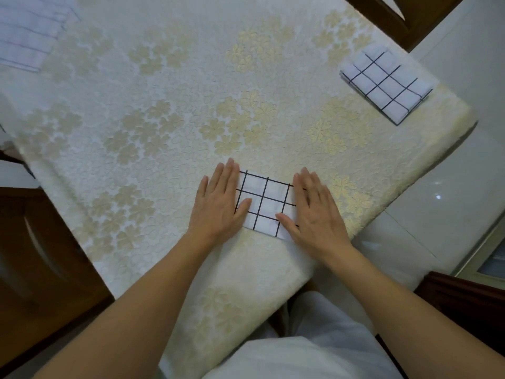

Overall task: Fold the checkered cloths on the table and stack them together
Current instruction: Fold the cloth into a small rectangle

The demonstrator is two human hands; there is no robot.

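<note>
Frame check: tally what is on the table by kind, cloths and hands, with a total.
Folded black-grid cloths: 2, the near cloth and the far cloth
Pale-lined cloth heap, layers uncountable: 1
Hands pressed flat on the near cloth: 2, left hand and right hand
Total: 5

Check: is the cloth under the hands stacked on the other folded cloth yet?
No, the pressed cloth lies alone, well apart from the folded cloth at far right.

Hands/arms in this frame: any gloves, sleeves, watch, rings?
None visible. The left hand and right hand are bare: no gloves, rings, watch or sleeves anywhere in view. The only clothing showing is a white garment at the lap.
</note>
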